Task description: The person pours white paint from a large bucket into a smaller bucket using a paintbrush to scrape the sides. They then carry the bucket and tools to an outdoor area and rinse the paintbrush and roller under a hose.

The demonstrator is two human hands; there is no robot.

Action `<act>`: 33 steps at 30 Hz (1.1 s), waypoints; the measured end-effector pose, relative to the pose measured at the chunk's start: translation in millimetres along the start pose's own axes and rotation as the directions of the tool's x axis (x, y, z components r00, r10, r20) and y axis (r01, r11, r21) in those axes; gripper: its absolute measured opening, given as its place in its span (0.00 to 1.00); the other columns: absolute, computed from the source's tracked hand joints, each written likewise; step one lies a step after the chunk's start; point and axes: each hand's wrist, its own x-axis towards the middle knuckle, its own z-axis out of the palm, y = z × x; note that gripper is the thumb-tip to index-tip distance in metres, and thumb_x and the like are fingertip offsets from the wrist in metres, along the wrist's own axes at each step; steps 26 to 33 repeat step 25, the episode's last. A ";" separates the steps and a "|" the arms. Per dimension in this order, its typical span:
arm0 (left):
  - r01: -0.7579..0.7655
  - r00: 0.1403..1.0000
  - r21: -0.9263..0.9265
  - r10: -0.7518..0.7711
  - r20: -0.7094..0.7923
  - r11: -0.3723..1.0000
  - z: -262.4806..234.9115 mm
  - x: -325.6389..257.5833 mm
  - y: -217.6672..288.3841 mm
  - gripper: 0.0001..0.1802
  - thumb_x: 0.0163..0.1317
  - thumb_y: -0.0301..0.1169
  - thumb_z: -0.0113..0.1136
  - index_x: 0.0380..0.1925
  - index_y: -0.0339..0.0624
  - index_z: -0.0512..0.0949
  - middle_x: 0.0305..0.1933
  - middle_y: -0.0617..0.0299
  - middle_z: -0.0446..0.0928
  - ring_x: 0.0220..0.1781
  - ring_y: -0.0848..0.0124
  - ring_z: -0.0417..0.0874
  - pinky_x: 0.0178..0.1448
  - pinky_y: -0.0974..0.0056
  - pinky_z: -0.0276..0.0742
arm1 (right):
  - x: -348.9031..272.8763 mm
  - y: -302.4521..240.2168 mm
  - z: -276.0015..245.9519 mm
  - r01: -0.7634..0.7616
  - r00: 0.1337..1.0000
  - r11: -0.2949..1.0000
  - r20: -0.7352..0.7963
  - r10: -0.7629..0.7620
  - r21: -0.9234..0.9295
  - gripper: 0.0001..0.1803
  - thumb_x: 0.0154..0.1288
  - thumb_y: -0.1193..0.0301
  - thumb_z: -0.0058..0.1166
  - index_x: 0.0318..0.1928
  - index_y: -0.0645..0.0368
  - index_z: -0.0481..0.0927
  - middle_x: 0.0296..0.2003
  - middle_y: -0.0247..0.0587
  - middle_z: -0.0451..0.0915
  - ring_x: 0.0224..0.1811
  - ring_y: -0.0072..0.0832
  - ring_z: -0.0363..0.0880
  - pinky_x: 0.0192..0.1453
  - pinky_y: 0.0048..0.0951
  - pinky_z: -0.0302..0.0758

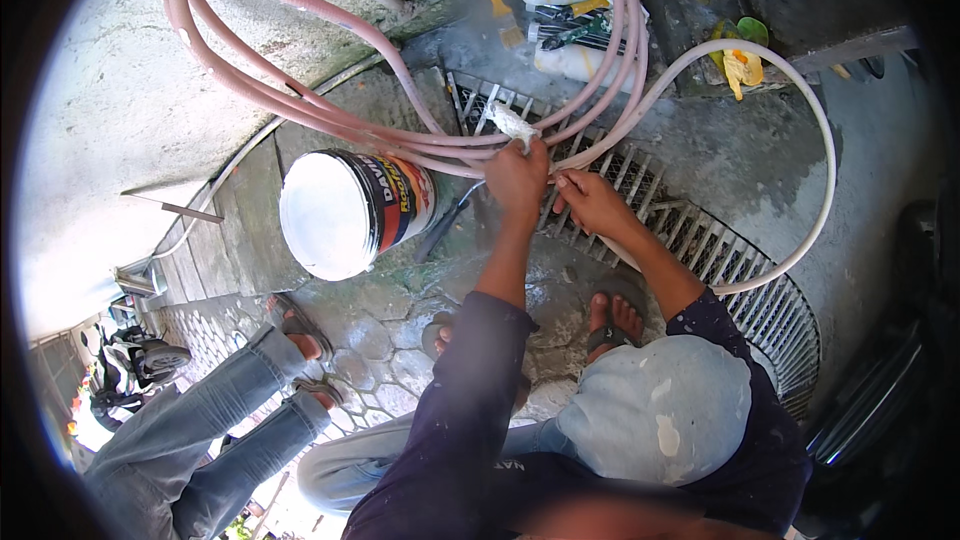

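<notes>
My left hand [518, 178] is closed around a small white paint roller cover [511, 126], which sticks out past the fingers above a metal floor grating. Close beside it, my right hand [592, 205] has its fingers curled in. A pale pink hose [775, 278] loops round from the right and runs under that wrist into the palm; its end is hidden by the hand. More coils of pink hose [330, 120] pass just beyond both hands. Left of my left forearm lies a roller frame with a dark handle [440, 232], next to a white paint bucket [325, 215].
Metal grating [720, 245] curves across the wet concrete. Farther off lie a yellow-handled brush [494, 0], several rollers and brushes [572, 25], and a yellow cloth [741, 70] on a ledge. Another person's jeans-clad legs [235, 390] stand at the left; a motorcycle [135, 365] is beyond.
</notes>
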 end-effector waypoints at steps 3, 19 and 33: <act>-0.087 0.996 -0.076 0.086 -0.016 0.993 4.6 1.5 -6.1 0.22 0.63 0.44 0.61 0.22 0.33 0.83 0.23 0.40 0.81 0.26 0.41 0.83 0.35 0.44 0.76 | -4.5 -1.5 2.2 0.030 0.998 1.000 -0.053 -0.030 0.002 0.20 0.81 0.60 0.45 0.56 0.61 0.81 0.27 0.40 0.82 0.20 0.24 0.77 0.22 0.31 0.71; 0.064 0.977 -0.119 -0.087 -0.195 0.991 -11.5 -12.0 24.4 0.19 0.57 0.43 0.63 0.18 0.38 0.83 0.19 0.49 0.80 0.25 0.51 0.81 0.41 0.49 0.70 | -4.3 -1.6 2.5 -0.068 0.997 0.995 0.037 0.066 0.069 0.22 0.84 0.59 0.40 0.64 0.61 0.76 0.31 0.35 0.81 0.19 0.16 0.69 0.19 0.22 0.67; 0.132 0.979 -0.113 -0.147 -0.144 0.985 -8.3 -14.8 32.8 0.20 0.58 0.46 0.63 0.20 0.40 0.85 0.20 0.47 0.81 0.25 0.49 0.83 0.43 0.50 0.77 | -11.4 -4.9 2.0 0.008 0.999 1.000 0.049 -0.009 0.028 0.22 0.83 0.58 0.42 0.65 0.58 0.76 0.33 0.37 0.82 0.19 0.17 0.71 0.19 0.22 0.69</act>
